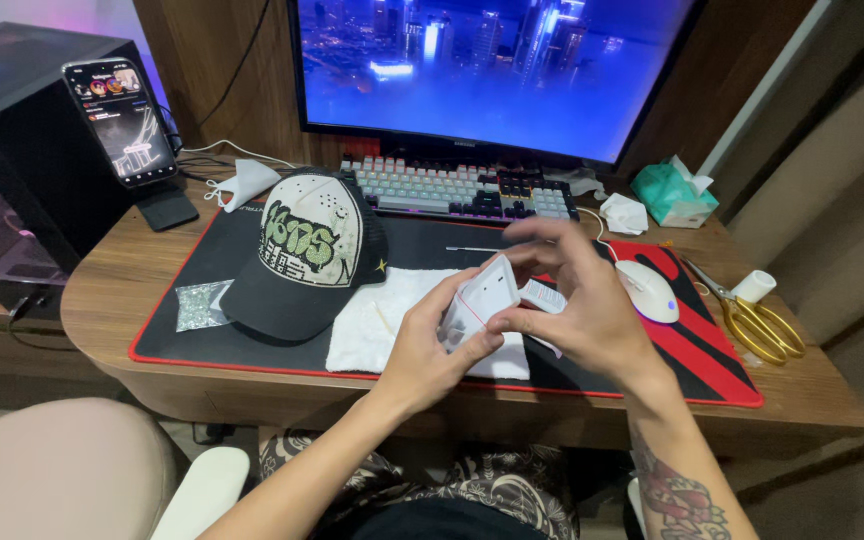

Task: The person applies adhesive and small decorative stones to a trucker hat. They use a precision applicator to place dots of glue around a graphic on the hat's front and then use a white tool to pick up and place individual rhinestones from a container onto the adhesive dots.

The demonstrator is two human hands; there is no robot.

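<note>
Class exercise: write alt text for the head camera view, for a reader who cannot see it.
Two bare hands, left hand and right hand, hold a small white box above a white cloth on a black-and-red desk mat. Beside them lie a black-and-white cap, a white mouse and gold scissors.

Both hands (512,310) on small white box (479,300)

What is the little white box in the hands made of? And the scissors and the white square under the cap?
The little white box, held by both the left hand and right hand, looks like thin cardboard: flat, matte, sharp folded edges. The scissors look like shiny gold-coloured metal. The white cloth seems soft, fuzzy fabric, like a towel.
</note>
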